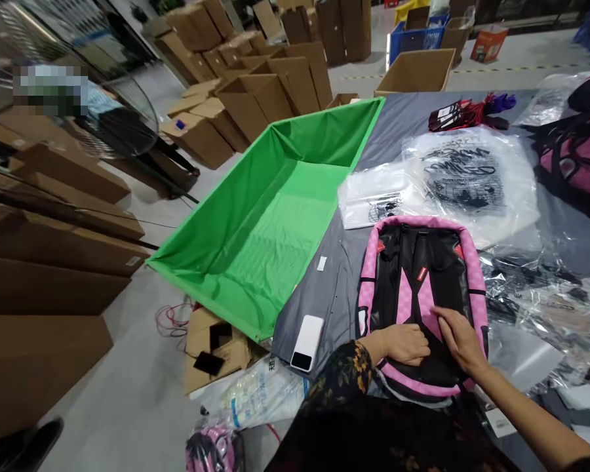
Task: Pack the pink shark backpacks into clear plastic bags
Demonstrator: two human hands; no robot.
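A pink and black backpack lies flat before me, its pink straps crossing the black panel near a small red label. My left hand rests on the lower part of the backpack, fingers curled in against it at the lower end of one strap; how much it grips is partly hidden. Beside it, my right hand touches the other strap with its fingers stretched out and slightly apart. Just beyond the backpack are a folded white plastic bag and a larger clear bag with black print.
Left of the grey table surface hangs a green fabric bin. A white phone lies near its edge. Another pink backpack and clear plastic wrapping are at right. Cardboard boxes and a person are beyond.
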